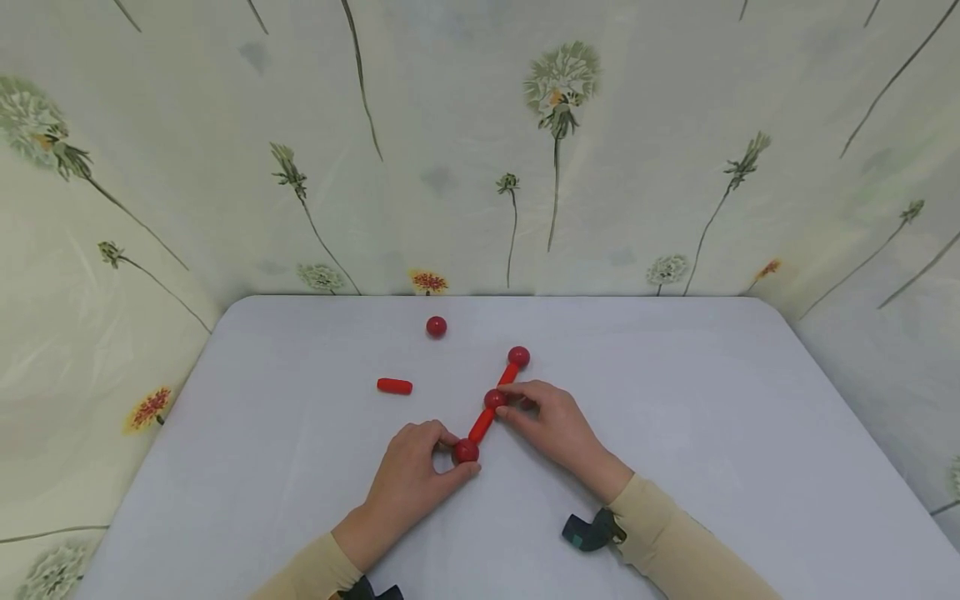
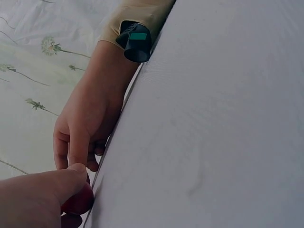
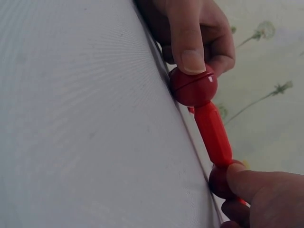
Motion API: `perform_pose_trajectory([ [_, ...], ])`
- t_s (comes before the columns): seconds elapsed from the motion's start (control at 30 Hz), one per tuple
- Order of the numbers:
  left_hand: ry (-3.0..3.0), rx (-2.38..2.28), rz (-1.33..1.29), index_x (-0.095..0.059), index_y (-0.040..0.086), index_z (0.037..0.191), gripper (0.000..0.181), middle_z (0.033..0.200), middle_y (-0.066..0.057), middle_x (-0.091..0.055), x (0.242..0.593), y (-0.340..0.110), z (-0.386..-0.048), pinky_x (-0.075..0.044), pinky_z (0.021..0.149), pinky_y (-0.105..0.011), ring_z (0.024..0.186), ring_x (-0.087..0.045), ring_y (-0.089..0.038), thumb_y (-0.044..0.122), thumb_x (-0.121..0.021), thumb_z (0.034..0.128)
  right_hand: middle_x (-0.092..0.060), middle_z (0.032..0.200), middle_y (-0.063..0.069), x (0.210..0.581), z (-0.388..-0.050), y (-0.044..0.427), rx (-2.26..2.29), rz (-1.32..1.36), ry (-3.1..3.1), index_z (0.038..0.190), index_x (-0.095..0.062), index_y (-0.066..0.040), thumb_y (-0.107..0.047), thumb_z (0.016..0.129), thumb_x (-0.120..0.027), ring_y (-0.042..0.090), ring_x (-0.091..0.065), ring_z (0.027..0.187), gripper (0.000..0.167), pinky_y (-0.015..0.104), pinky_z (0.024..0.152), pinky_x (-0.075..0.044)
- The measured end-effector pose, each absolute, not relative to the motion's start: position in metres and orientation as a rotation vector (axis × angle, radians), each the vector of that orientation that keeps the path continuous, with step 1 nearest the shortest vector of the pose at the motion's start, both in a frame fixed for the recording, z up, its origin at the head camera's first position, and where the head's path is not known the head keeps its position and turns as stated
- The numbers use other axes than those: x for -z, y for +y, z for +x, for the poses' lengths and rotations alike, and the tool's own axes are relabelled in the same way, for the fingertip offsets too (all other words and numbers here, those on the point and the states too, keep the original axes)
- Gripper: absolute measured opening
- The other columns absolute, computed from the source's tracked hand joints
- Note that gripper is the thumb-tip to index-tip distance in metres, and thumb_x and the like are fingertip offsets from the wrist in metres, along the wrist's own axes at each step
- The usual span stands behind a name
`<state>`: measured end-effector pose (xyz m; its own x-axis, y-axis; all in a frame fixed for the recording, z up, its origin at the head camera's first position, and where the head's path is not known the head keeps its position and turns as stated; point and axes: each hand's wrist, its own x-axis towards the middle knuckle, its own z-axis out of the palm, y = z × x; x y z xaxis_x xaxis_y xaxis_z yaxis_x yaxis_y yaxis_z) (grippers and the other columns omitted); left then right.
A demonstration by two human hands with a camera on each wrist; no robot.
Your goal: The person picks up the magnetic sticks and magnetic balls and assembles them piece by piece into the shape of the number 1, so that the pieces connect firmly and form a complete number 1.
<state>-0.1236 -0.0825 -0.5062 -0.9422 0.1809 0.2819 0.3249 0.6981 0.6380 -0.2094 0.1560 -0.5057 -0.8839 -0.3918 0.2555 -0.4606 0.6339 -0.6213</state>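
Cloth (image 1: 450,108) printed with dandelions and orange flowers rises behind and beside a pale table (image 1: 750,417), whose far edge runs straight across the head view. Two tan sleeves (image 1: 682,542) reach in from the near side, each with a dark wrist device (image 1: 588,532) at its cuff. Next in size come the hands, well clear of each other: the left hand (image 1: 411,468) grips the near ball (image 1: 467,451) between thumb and forefinger, while the right hand (image 1: 551,418) pinches the middle ball (image 1: 495,399). Between them lies the work, a slanting red chain on the table, running away from the left hand toward the far edge: near ball, near rod (image 1: 482,426), middle ball, far rod (image 1: 508,374), far ball (image 1: 519,357). A dark red patch shows behind the right fingers; what it is, I cannot tell. Off to the left of the chain, apart from it, lies a loose rod (image 1: 394,386), and beyond that a loose ball (image 1: 437,327). The step in hand appears to be seating the near rod into the balls at its two ends; whether either joint is fully home cannot be made out. By my judgement the next move calls for a steady push of both balls along the rod's line, without twisting, before either pinch is eased.
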Motion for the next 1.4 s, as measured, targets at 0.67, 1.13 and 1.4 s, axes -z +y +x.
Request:
perform_pose_trajectory([
  [0.67, -2.729, 1.063, -0.281, -0.066, 0.022, 0.118, 0.051, 0.108, 0.012, -0.064, 0.5, -0.098, -0.133, -0.049, 0.079, -0.032, 0.093, -0.056, -0.008, 0.049, -0.081, 0.0779, -0.067, 0.099, -0.014, 0.5, -0.215, 0.155, -1.092, 0.69, -2.763, 0.118, -0.071, -0.023, -0.028, 0.088, -0.077, 0.008, -0.058, 0.087, 0.031, 0.031, 0.076, -0.052],
  [1.13, -2.614, 0.959, -0.164, -0.069, 0.015, 0.12, 0.036, 0.124, -0.005, -0.061, 0.5, -0.168, -0.176, -0.035, 0.096, -0.053, 0.118, -0.05, -0.032, 0.026, -0.076, 0.0862, -0.068, 0.103, -0.013, 0.501, -0.222, 0.156, -1.107, 0.641, -2.773, 0.119, -0.071, -0.022, -0.028, 0.087, -0.078, 0.009, -0.06, 0.092, 0.033, 0.034, 0.08, -0.052],
  [1.4, -2.713, 0.922, -0.207, -0.067, 0.012, 0.127, 0.041, 0.131, -0.008, -0.061, 0.501, -0.171, -0.182, -0.035, 0.098, -0.058, 0.126, -0.047, -0.033, 0.025, -0.074, 0.0888, -0.068, 0.105, -0.011, 0.503, -0.228, 0.16, -1.097, 0.614, -2.796, 0.121, -0.07, -0.021, -0.029, 0.089, -0.076, 0.01, -0.061, 0.093, 0.034, 0.035, 0.082, -0.052],
])
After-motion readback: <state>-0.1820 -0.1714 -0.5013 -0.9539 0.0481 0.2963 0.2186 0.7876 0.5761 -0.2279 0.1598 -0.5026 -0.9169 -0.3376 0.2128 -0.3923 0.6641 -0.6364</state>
